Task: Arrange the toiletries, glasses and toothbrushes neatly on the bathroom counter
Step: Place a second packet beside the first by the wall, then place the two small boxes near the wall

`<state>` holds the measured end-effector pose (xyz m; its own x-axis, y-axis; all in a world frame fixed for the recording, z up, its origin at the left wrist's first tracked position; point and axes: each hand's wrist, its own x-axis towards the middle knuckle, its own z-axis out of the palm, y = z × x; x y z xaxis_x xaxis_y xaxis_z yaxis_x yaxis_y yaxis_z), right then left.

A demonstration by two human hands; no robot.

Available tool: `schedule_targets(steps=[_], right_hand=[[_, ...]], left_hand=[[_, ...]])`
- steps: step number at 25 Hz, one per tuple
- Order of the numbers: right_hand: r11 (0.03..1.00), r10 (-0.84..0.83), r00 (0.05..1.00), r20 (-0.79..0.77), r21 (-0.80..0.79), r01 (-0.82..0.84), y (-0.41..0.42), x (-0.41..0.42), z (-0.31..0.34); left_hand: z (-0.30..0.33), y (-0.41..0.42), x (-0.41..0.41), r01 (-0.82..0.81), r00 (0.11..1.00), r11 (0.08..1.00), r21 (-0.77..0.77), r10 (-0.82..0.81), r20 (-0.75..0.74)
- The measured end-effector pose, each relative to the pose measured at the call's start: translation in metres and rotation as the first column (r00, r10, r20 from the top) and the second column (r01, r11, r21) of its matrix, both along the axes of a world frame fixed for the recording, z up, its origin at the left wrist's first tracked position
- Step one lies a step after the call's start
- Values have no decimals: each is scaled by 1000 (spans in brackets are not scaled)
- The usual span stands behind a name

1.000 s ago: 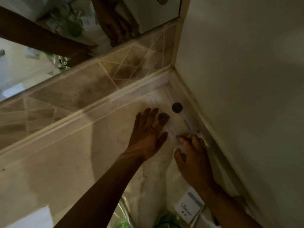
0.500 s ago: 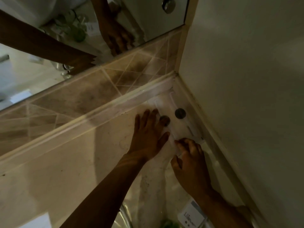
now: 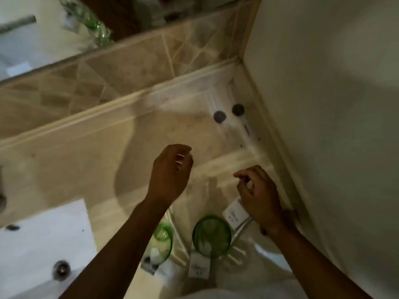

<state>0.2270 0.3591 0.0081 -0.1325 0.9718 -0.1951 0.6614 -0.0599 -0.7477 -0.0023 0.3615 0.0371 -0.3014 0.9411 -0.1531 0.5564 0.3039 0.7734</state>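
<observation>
Two wrapped toothbrush packets, each with a dark round seal, lie side by side in the counter's far right corner: one [image 3: 220, 118] to the left, the other [image 3: 238, 111] against the wall. My left hand [image 3: 170, 173] hovers above the counter with fingers loosely curled and holds nothing. My right hand [image 3: 257, 190] is lifted near the wall, fingers bent and apart, also with nothing in it. Two green-rimmed glasses stand near the front: one [image 3: 211, 235] in the middle, one [image 3: 162, 240] partly behind my left forearm. A small white toiletry box [image 3: 234, 214] lies under my right wrist.
A white sink basin [image 3: 43, 244] with a metal drain [image 3: 61, 269] is at the lower left. The beige counter [image 3: 86, 160] meets a tiled backsplash [image 3: 129, 67] and mirror at the back, and a plain wall [image 3: 323, 104] on the right. A white sachet [image 3: 199, 266] lies near the glass.
Both hands have let go of the toothbrush packets and pulled back toward me. The view has tilted down, so the glasses and sink now show.
</observation>
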Motion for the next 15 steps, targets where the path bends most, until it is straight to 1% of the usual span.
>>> schedule_targets(steps=[2, 4, 6, 9, 11, 15], right_hand=[[999, 41, 999, -4, 9, -41, -22, 8, 10], [997, 72, 997, -15, 15, -71, -45, 12, 18], [998, 65, 997, -33, -11, -65, -66, 15, 22], [996, 23, 999, -39, -85, -26, -95, 18, 28], [991, 33, 999, -25, -129, -35, -114, 19, 29], [951, 167, 986, 20, -266, -155, -152, 11, 26]], left_hand=[[20, -43, 1, -90, 987, 994, -64, 97, 125], [40, -87, 7, -165, 942, 981, -102, 187, 279], [53, -128, 19, -195, 899, 973, -127, 229, 373], [56, -182, 38, -185, 865, 968, -171, 243, 439], [45, -213, 43, -198, 831, 954, -225, 285, 478], [17, -258, 41, -265, 752, 897, -354, 422, 507]])
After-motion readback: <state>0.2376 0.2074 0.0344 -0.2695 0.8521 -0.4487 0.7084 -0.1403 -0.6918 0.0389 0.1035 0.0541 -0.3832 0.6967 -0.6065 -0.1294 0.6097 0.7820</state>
